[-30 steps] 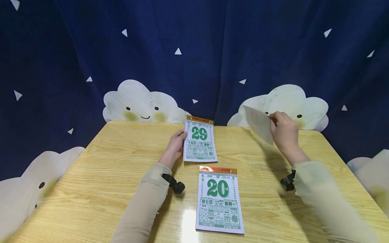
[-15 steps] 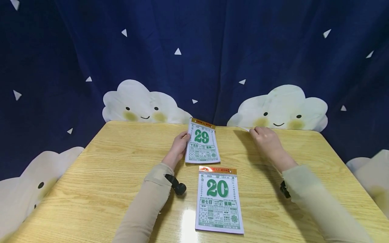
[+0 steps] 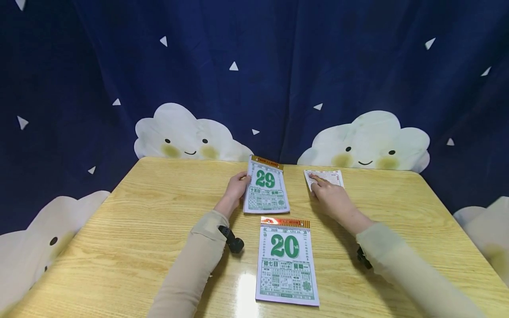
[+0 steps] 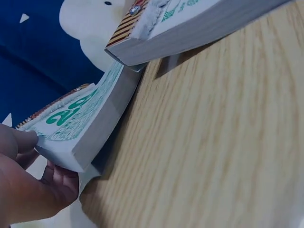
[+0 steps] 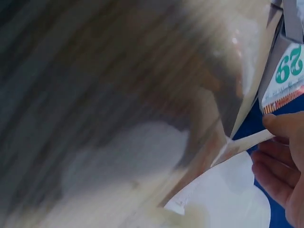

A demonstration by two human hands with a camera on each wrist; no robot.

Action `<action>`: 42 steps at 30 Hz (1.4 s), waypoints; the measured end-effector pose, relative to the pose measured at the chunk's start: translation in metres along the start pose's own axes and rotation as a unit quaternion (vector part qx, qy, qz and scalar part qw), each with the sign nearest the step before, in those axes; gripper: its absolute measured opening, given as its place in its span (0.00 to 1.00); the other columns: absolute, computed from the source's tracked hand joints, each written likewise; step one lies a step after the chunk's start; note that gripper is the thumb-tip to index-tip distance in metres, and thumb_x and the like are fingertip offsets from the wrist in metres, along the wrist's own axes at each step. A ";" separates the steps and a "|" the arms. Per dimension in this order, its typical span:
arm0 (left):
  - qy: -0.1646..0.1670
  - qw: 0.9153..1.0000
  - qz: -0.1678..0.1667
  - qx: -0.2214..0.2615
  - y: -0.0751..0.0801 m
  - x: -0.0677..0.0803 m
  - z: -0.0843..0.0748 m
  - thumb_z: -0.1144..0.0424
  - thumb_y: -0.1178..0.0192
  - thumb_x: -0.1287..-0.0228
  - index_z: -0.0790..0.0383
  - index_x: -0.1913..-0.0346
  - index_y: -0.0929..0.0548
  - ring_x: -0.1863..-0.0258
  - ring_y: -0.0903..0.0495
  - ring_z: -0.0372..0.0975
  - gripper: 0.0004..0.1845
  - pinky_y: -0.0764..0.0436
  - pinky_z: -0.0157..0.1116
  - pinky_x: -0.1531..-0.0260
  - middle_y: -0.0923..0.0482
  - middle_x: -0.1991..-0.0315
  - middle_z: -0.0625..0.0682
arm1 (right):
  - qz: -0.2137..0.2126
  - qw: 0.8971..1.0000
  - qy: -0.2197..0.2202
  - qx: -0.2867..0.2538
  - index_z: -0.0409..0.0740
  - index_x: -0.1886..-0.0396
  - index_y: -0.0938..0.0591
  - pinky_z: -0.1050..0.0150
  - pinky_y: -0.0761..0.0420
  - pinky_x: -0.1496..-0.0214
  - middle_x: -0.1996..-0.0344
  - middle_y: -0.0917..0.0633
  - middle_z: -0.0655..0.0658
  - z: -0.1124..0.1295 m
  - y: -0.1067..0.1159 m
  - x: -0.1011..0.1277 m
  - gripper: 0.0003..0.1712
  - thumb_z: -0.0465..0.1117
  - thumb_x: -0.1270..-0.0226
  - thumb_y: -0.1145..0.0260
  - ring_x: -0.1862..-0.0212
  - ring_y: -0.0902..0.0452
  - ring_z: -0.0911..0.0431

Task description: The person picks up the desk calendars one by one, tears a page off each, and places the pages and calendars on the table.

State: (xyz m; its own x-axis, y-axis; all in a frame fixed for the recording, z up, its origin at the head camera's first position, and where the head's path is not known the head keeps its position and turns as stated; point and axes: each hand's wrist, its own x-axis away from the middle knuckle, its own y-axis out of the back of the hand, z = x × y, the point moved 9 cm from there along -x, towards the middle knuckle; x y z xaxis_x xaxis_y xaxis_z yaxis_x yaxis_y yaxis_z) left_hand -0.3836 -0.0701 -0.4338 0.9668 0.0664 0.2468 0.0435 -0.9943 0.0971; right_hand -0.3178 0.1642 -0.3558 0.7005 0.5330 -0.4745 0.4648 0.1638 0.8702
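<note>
Curtain (image 3: 254,79): dark blue cloth behind my desk, printed with small white triangles and smiling white clouds; I count two full cloud faces along the far edge and parts of two more at the sides.
Desk (image 3: 131,229): one, pale wood grain, glossy near me.
Pads: two tear-off calendar pads, each with an orange and gold strip on top.
Near pad (image 3: 287,265): lies flat just in front of me, between my forearms; big green "20", and under it green characters that read 初七日 and 星期一. The finer print is too small for me to read.
Far pad (image 3: 266,191): just beyond the near one; big green "29", 十五日 beneath it. Its left edge is lifted off the desk, as my left wrist view shows.
Loose sheet (image 3: 326,177): one single leaf, flat on the desk to the right of the far pad, near the far edge; its print is too faint to read.
Left hand (image 3: 235,189): my fingers curl round the left edge of the far pad, thumb on top, the others underneath, gripping it.
Right hand (image 3: 330,196): my fingers lie fairly straight on the near left part of the loose sheet, pressing it down, gripping nothing. The right wrist view is blurred.
Wrist cameras: two, black, one on each sleeve.
</note>
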 end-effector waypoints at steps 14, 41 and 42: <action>0.004 0.999 -0.035 -0.040 0.003 0.003 0.003 0.69 0.49 0.37 0.63 0.40 0.29 0.61 0.24 0.42 0.21 0.22 0.33 0.65 0.25 0.54 0.59 | 0.107 0.990 -0.072 -0.050 0.47 0.78 0.25 0.59 0.29 0.82 0.79 0.23 0.49 0.000 -0.030 0.003 0.09 0.39 0.53 0.31 0.78 0.29 0.56; -0.020 0.996 -0.039 -0.079 0.006 0.010 -0.003 0.72 0.47 0.42 0.65 0.48 0.22 0.60 0.23 0.45 0.17 0.22 0.34 0.62 0.23 0.53 0.59 | 0.187 0.970 -0.114 -0.106 0.43 0.66 0.17 0.58 0.23 0.66 0.69 0.20 0.47 -0.004 -0.036 0.005 0.13 0.47 0.46 0.33 0.70 0.26 0.55; -0.024 0.996 -0.040 -0.077 0.007 0.012 -0.004 0.72 0.46 0.42 0.66 0.49 0.22 0.60 0.23 0.46 0.17 0.21 0.35 0.60 0.23 0.54 0.59 | 0.180 0.970 -0.115 -0.114 0.43 0.66 0.17 0.57 0.22 0.66 0.69 0.19 0.47 -0.004 -0.034 0.005 0.12 0.46 0.45 0.33 0.69 0.25 0.55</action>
State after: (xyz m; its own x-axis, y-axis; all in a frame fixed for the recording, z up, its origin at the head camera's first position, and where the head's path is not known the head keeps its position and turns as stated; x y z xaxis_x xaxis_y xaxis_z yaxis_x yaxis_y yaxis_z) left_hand -0.3731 -0.0764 -0.4261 0.9730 0.1376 0.1855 0.0859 -0.9611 0.2625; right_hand -0.3320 0.1647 -0.3871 0.9101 0.3937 -0.1297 0.0554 0.1945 0.9793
